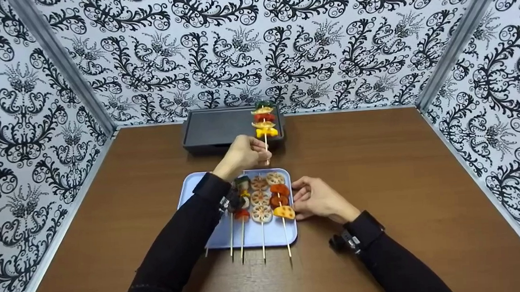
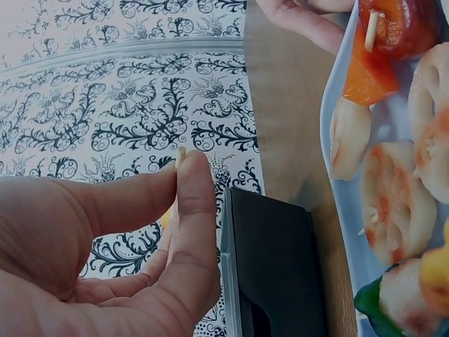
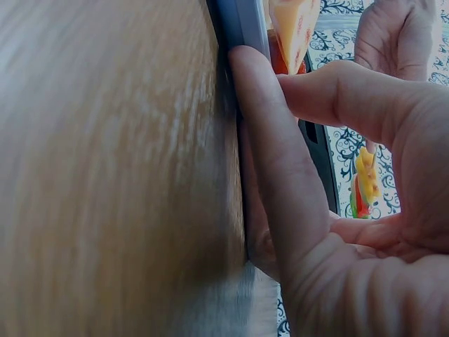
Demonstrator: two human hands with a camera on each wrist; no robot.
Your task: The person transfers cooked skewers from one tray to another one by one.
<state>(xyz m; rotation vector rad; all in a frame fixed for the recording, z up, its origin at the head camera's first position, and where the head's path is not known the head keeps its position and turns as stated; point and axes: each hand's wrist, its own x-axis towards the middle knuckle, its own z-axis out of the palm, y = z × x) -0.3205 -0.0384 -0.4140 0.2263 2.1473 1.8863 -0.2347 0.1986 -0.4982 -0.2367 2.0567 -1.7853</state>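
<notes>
My left hand [image 1: 247, 153] pinches the bare lower end of a vegetable skewer [image 1: 264, 118] between thumb and fingers. The skewer points upward and away, and its yellow, red and green pieces overlap the right end of a dark grill plate [image 1: 231, 125] in the head view. In the left wrist view only the stick's end [image 2: 180, 156] pokes out above the fingertips; most of the food is hidden by the hand. At the right edge of a pale blue tray [image 1: 220, 236], my right hand [image 1: 319, 198] grips the rim with thumb and fingers.
On the tray lie several more skewers, among them one of lotus root slices [image 1: 260, 198] and one with orange and red pieces [image 1: 280, 199]. Their sticks stick out over its near edge. A patterned wall [image 1: 245, 52] stands behind the brown table [image 1: 359, 149].
</notes>
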